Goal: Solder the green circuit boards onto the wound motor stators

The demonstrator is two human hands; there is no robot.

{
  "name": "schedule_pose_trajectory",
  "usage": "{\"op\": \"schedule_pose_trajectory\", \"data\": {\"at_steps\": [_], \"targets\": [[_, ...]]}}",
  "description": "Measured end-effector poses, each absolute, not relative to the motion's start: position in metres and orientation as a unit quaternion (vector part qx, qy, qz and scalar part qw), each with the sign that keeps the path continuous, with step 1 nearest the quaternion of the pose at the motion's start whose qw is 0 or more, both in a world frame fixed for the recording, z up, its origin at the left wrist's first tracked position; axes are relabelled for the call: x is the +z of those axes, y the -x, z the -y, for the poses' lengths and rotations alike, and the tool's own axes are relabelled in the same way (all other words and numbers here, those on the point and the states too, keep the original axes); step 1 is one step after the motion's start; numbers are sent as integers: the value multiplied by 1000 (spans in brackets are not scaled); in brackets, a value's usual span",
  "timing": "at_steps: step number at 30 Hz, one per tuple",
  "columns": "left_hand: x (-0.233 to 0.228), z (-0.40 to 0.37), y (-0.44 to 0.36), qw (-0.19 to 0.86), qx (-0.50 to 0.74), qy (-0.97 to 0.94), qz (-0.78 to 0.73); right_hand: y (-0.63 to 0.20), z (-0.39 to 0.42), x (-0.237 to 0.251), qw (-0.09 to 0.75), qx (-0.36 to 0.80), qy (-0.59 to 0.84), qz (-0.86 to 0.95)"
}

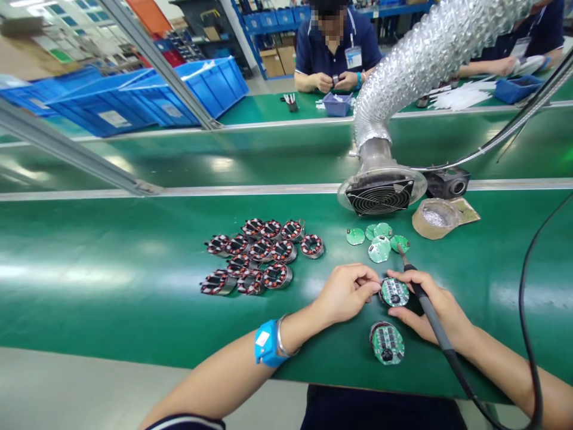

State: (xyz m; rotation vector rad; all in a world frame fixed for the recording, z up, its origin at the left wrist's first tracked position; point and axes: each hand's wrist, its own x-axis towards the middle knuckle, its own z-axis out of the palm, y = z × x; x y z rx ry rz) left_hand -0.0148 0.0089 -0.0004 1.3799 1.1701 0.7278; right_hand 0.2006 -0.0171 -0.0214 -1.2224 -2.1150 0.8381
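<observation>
A round green circuit board (394, 292), mounted on a motor stator, is between my two hands. At its left edge, my left hand (347, 292) is closed in a pinch, and what the fingertips grip is too small to tell. My right hand (436, 304) holds a soldering iron (425, 304), its tip pointing up and away over the loose boards. The thumb and index finger of that hand also reach around the right side of the board. Closer to me lies a second stator with a board (387, 344) on it.
Several copper-wound stators (262, 254) stand in a group at the left. Bare round boards (379, 249) lie beyond my hands, near a solder-fume fan (380, 197) on a foil duct (403, 77). A tape-wrapped cup (434, 220) sits at right. A co-worker (338, 54) sits opposite.
</observation>
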Motion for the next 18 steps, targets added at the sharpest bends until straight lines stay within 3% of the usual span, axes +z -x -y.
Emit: {"op": "schedule_pose_trajectory", "data": {"at_steps": [9, 12, 18], "targets": [[-8, 3, 8, 698, 342, -387, -495, -200, 18, -25, 288, 307, 469, 776], [-9, 11, 8, 662, 365, -435, -489, -199, 19, -26, 301, 293, 488, 765], [-4, 24, 9, 483, 346, -665, -453, -197, 19, -20, 306, 282, 473, 776]]}}
